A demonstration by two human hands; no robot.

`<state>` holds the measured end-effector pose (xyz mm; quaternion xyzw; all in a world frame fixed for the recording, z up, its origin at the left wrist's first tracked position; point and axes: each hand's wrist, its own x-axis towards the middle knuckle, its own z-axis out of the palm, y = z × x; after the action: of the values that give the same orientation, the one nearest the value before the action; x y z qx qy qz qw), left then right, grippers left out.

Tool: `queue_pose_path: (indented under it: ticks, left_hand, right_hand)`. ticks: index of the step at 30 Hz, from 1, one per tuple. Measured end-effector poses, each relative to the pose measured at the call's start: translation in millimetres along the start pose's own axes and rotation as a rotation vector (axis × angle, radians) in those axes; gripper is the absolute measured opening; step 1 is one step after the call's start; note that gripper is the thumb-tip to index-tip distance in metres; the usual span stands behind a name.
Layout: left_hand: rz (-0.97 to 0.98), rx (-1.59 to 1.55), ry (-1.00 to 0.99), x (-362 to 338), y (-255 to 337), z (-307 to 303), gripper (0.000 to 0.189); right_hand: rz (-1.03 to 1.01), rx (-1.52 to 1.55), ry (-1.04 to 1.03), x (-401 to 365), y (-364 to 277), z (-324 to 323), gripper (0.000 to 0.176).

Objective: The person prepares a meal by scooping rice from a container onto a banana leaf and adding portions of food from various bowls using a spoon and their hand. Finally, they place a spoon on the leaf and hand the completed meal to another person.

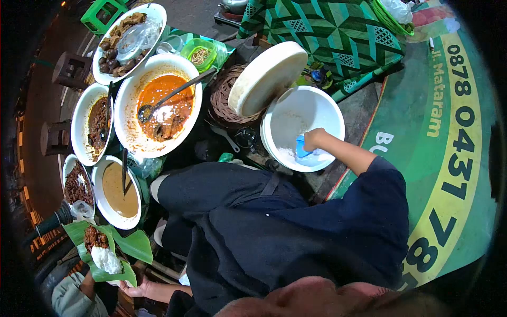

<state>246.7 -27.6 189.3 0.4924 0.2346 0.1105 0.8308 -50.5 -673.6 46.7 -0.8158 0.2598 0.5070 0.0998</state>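
My right hand reaches into a white bucket and is closed around the handle of a blue scoop. White rice lies low in the bucket beside the scoop. Far out at the lower left, my left hand grips the underside edge of a banana leaf; its fingers are partly hidden. The leaf carries a mound of white rice and reddish-brown shredded food. Another person's hand is close to the leaf's lower left side.
A round white lid leans behind the bucket, over a woven basket. Left of my knees stand several white basins, one with orange-red sauce and a ladle, another with tan sauce. A green banner is at right.
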Motion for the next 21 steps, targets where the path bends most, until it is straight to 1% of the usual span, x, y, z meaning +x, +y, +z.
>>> queue_pose_path:
  ticks: [1,3,4,5,7,9,11,12,14,15,17,18,20,21]
  left_hand:
    - [0.026,0.051,0.030,0.1,0.1,-0.8,0.043]
    - [0.058,0.060,0.053,-2.9,-0.7,0.6,0.044]
    - [0.068,0.065,0.060,-4.9,-0.1,0.9,0.044]
    - [0.077,0.071,0.067,-7.4,2.2,0.3,0.044]
    - [0.096,0.085,0.069,-9.0,3.4,0.0,0.045]
    - [0.105,0.094,0.062,-6.7,2.8,-2.2,0.045]
    - [0.128,0.109,0.042,-1.6,3.6,-7.9,0.046]
    - [0.128,0.107,0.040,4.0,4.5,-11.7,0.046]
    - [0.076,0.093,-0.005,15.5,7.8,-25.9,0.047]
    - [0.076,0.093,0.000,-1.8,4.7,-6.9,0.047]
    - [0.110,0.137,0.136,-34.6,-2.7,29.8,0.048]
    - [0.111,0.137,0.138,-31.5,-2.7,24.5,0.048]
    - [0.028,0.093,0.022,-20.4,0.0,9.3,0.049]
    - [0.032,0.091,0.024,-21.7,-0.4,10.2,0.049]
  right_hand:
    - [-0.004,-0.004,0.005,-1.8,-1.0,7.9,0.034]
    - [0.064,-0.054,0.200,-8.3,-6.7,20.6,0.028]
    - [0.080,-0.119,0.233,-10.0,-11.2,22.1,0.028]
    - [0.069,-0.122,0.232,-16.6,-13.2,10.4,0.028]
    - [0.052,0.028,0.169,-37.6,-10.9,-28.0,0.030]
    - [0.055,0.023,0.167,-29.2,6.8,-39.0,0.034]
    - [-0.254,0.032,0.225,-11.1,35.8,-39.1,0.034]
    - [-0.253,0.033,0.227,-0.8,46.9,-40.1,0.034]
    - [-0.459,0.027,0.174,16.8,62.6,-44.4,0.033]
    - [-0.461,0.024,0.171,18.8,61.2,-50.4,0.033]
    - [-0.362,0.098,-0.143,21.5,55.9,-62.0,0.036]
    - [-0.362,0.096,-0.143,23.0,54.5,-62.4,0.036]
    - [-0.506,-0.139,-0.038,30.4,48.3,-59.8,0.036]
    - [-0.510,-0.142,-0.035,35.3,43.5,-54.4,0.036]
